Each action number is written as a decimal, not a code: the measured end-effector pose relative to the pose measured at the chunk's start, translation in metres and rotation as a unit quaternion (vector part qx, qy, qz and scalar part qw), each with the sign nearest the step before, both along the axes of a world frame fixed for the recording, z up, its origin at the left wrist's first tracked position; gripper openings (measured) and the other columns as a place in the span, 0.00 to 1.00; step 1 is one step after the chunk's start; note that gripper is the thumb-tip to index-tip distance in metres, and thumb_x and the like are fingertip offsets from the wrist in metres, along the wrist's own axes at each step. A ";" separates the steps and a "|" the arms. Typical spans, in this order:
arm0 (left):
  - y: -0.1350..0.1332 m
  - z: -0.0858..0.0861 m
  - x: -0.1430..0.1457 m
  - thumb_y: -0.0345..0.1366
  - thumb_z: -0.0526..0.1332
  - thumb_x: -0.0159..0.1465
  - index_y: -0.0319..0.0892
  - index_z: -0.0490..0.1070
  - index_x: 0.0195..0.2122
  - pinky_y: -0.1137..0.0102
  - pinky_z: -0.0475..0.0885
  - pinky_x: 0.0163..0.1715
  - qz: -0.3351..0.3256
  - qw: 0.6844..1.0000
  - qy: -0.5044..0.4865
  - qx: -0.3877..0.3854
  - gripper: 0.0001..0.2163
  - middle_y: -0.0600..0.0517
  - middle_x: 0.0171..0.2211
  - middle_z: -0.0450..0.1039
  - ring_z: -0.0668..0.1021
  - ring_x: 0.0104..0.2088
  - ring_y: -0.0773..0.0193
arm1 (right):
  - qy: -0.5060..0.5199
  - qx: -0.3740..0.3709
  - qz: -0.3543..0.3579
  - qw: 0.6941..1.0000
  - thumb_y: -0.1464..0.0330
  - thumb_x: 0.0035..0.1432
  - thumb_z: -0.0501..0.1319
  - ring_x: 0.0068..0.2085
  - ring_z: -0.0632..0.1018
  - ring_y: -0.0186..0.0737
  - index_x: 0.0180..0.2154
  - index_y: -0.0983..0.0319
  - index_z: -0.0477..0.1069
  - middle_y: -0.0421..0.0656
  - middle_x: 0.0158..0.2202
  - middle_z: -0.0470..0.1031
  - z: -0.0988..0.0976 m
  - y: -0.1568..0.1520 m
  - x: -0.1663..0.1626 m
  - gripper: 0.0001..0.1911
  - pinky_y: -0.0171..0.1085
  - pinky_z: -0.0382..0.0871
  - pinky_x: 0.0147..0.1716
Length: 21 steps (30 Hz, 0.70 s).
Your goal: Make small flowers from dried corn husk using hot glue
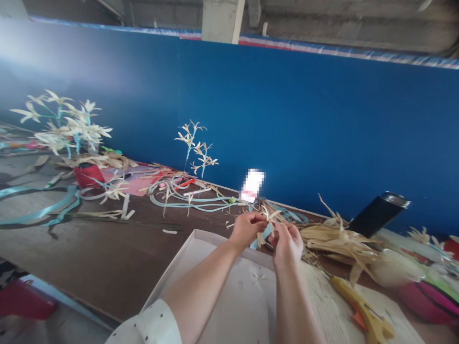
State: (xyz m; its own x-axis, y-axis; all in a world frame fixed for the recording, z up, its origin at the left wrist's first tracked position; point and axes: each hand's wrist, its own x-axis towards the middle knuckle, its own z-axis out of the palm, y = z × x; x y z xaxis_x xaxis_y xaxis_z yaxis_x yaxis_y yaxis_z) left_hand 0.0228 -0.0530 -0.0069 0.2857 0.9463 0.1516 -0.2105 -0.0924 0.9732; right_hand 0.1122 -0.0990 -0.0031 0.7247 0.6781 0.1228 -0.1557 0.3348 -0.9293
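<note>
Flower (pixel 271 229) (pale) between hands (pixel 247 230)

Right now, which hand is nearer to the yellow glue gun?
The right. The right hand is beyond the yellow glue gun and to its left, not touching it; the left hand is farther left, on the right hand's far side.

Over my remote feed I log: held flower (pixel 266 213), dry, papery; husk strips (pixel 333 239), rough, fibrous; ribbon (pixel 39 216), glossy; glue gun (pixel 362 306), smooth plastic; bottle (pixel 375 216), matt, rim (pixel 396 198) shiny, metallic.
</note>
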 end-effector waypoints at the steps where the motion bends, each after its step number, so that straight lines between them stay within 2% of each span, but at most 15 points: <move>1: 0.000 0.001 0.000 0.32 0.64 0.50 0.37 0.75 0.29 0.74 0.69 0.28 0.000 1.000 0.004 0.004 0.06 0.52 0.24 0.73 0.73 0.24 0.69 | -0.002 -0.004 -0.002 1.000 0.63 0.42 0.65 0.12 0.64 0.28 0.26 0.61 0.64 0.32 0.12 0.63 0.000 0.000 0.000 0.12 0.27 0.55 0.11; 8: -0.002 0.005 -0.003 0.31 0.62 0.50 0.37 0.75 0.28 0.75 0.68 0.26 0.021 0.999 0.033 0.023 0.05 0.53 0.22 0.72 0.73 0.23 0.70 | -0.037 -0.011 -0.006 0.999 0.65 0.44 0.64 0.12 0.62 0.28 0.26 0.61 0.64 0.32 0.11 0.62 0.000 -0.002 -0.001 0.10 0.27 0.53 0.11; 16: -0.001 0.002 -0.002 0.32 0.61 0.51 0.37 0.75 0.28 0.75 0.68 0.27 0.027 0.998 0.046 0.036 0.06 0.52 0.23 0.73 0.73 0.24 0.69 | -0.059 -0.021 -0.004 0.998 0.64 0.45 0.64 0.12 0.62 0.29 0.27 0.61 0.65 0.32 0.11 0.62 -0.003 -0.002 -0.001 0.10 0.27 0.53 0.11; 21: -0.002 0.002 -0.003 0.33 0.62 0.51 0.38 0.76 0.29 0.75 0.67 0.27 0.037 0.996 0.069 0.044 0.06 0.53 0.24 0.73 0.73 0.24 0.69 | -0.041 -0.015 0.005 0.999 0.64 0.44 0.65 0.12 0.62 0.28 0.28 0.61 0.65 0.31 0.11 0.61 -0.003 -0.001 -0.001 0.11 0.27 0.55 0.12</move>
State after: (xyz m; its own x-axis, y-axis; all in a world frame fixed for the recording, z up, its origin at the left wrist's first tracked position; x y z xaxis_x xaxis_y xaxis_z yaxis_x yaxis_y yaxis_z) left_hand 0.0198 -0.0545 -0.0050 0.2390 0.9504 0.1991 -0.0639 -0.1893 0.9798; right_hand 0.1116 -0.1004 -0.0063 0.7067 0.6891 0.1606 -0.0826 0.3058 -0.9485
